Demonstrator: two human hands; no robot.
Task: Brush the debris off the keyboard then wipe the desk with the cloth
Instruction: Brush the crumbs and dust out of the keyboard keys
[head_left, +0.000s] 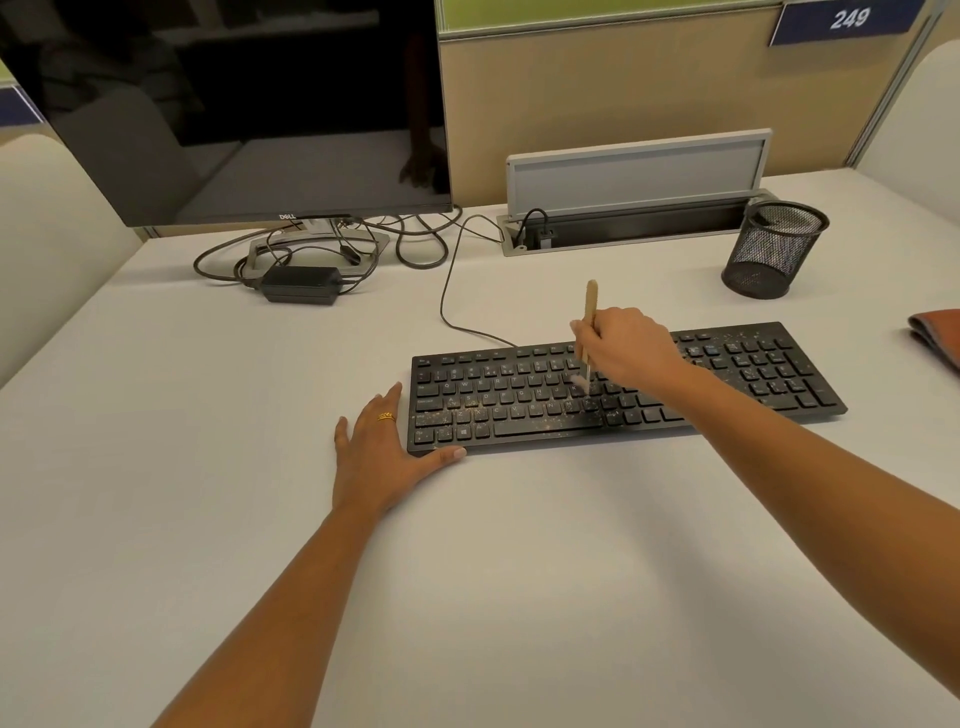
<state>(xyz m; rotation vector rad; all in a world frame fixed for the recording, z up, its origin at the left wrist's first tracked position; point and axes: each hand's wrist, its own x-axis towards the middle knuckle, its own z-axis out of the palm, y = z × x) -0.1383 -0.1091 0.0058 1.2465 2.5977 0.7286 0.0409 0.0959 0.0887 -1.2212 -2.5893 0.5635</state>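
A black keyboard (519, 405) lies on the white desk (519, 571), dusted with pale crumbs over its lower left keys and its right keypad. My right hand (628, 345) grips a small wooden-handled brush (589, 312), its white bristles touching the keys near the middle of the board. My left hand (379, 457) lies flat on the desk, fingers straight, with the thumb against the keyboard's front left corner. A folded orange-brown cloth (937, 332) sits at the desk's right edge, partly cut off.
A dark monitor (234, 104) stands at the back left, with tangled cables and a black power brick (301, 285) under it. An open cable tray (634, 218) lies behind the keyboard. A black mesh pen cup (774, 249) stands at the back right.
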